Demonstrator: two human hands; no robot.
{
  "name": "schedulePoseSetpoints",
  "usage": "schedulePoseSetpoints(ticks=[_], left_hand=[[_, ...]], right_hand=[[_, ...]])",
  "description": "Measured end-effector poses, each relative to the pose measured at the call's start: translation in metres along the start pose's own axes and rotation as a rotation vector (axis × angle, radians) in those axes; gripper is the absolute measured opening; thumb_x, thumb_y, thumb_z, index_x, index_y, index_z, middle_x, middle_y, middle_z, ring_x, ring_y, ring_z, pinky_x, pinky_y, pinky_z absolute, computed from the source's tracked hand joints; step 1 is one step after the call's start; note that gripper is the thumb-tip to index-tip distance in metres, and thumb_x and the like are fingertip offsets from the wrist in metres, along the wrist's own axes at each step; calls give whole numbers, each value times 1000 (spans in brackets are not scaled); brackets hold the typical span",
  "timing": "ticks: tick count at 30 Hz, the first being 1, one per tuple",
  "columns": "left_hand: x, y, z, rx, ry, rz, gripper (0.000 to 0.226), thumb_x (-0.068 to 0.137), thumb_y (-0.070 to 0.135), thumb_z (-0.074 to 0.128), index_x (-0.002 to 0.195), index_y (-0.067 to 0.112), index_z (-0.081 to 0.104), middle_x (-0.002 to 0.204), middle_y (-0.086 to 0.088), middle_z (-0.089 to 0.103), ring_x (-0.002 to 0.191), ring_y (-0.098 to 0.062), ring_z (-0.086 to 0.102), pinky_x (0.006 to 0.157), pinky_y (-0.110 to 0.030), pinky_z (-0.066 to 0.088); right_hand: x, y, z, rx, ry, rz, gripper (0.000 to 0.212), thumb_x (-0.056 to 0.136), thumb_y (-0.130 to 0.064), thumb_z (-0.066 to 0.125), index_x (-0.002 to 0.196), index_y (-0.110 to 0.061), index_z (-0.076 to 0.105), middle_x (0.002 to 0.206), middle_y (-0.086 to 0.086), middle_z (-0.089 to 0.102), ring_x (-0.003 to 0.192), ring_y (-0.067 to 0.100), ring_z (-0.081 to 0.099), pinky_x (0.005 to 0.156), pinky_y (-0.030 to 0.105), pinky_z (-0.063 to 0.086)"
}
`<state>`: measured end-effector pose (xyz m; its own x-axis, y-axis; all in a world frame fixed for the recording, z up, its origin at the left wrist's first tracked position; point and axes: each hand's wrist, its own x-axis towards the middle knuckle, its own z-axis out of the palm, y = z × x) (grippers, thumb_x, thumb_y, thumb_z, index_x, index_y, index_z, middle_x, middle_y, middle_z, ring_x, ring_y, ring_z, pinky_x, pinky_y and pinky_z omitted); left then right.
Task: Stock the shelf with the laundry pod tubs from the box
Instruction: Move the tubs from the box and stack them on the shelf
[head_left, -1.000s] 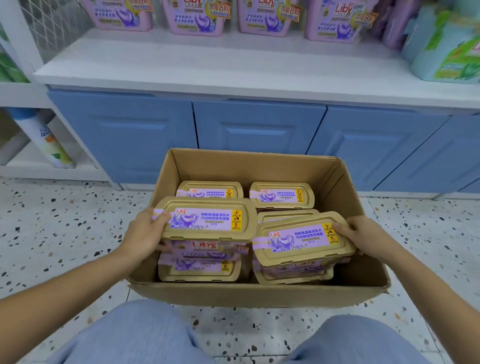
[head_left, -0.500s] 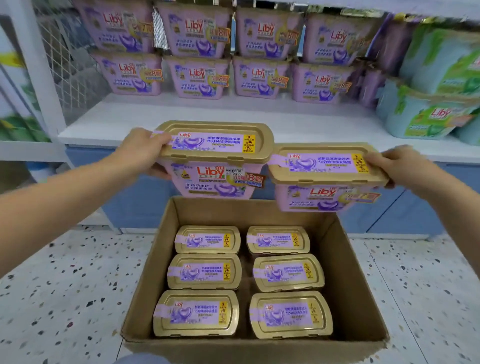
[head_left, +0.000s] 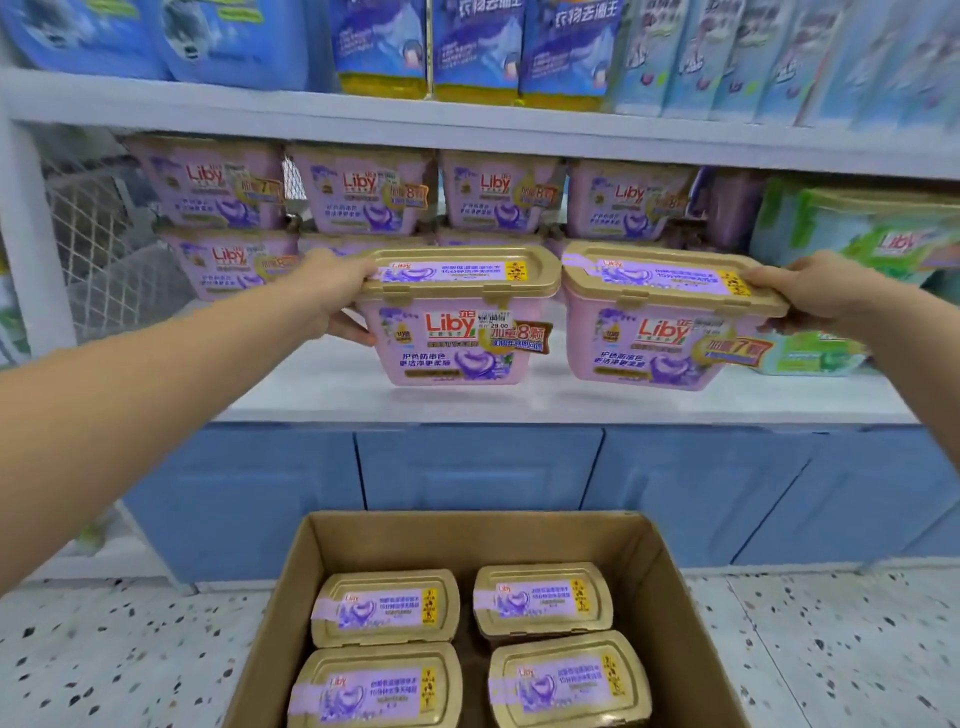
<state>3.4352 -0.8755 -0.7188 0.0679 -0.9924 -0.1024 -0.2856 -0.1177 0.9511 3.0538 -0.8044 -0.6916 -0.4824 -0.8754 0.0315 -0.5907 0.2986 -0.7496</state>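
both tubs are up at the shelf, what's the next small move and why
Probably lower both tubs onto the bare white shelf just below them. The left hand holds one tub and the right hand another, both hanging above the board in front of the stacked row, with shadows beneath showing they have not landed.

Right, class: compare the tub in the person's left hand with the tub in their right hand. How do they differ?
1. The left-hand tub sits level; the right-hand tub tilts down toward its outer end.
2. The left-hand tub's promo sticker reads 8; the right-hand tub's reads 7.
3. The left hand grips the left-hand tub's left end; the right hand grips the right-hand tub's right end.

Both are pink Liby tubs with gold lids, held above the white shelf.
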Motion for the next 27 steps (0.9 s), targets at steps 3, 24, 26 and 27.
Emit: schedulePoseSetpoints(ticks=[3, 24, 26, 27], left_hand=[[12, 2, 10, 27, 0, -33, 22, 95, 21, 47, 107, 3, 44, 75, -14, 58, 63, -26, 60, 36, -39, 51], [56, -22, 35, 73, 111, -59, 13, 96, 19, 43, 98, 6, 46, 73, -6, 52, 61, -22, 54, 29, -32, 46], [59, -23, 36, 79, 129, -54, 13, 96, 18, 42, 96, 7, 47, 79, -9, 54, 63, -23, 56, 30, -34, 47], [59, -23, 37, 84, 136, -51, 13, 96, 17, 41, 94, 7, 48, 81, -10, 54, 65, -24, 57, 31, -35, 48]], right_hand=[[11, 0, 4, -4, -18, 30, 39, 93, -30, 52, 67, -1, 48, 35, 6, 56, 19, 7, 48, 24, 13, 37], [64, 20, 53, 36, -43, 117, 39, 90, -37, 55, 67, -7, 47, 61, 10, 55, 22, 7, 50, 37, 20, 45], [65, 20, 54, 58, -37, 122, 38, 90, -38, 55, 67, -7, 47, 63, 11, 54, 33, 14, 56, 48, 27, 43], [64, 19, 55, 70, -31, 126, 39, 90, -38, 54, 68, -7, 47, 64, 10, 54, 42, 19, 56, 51, 28, 42]])
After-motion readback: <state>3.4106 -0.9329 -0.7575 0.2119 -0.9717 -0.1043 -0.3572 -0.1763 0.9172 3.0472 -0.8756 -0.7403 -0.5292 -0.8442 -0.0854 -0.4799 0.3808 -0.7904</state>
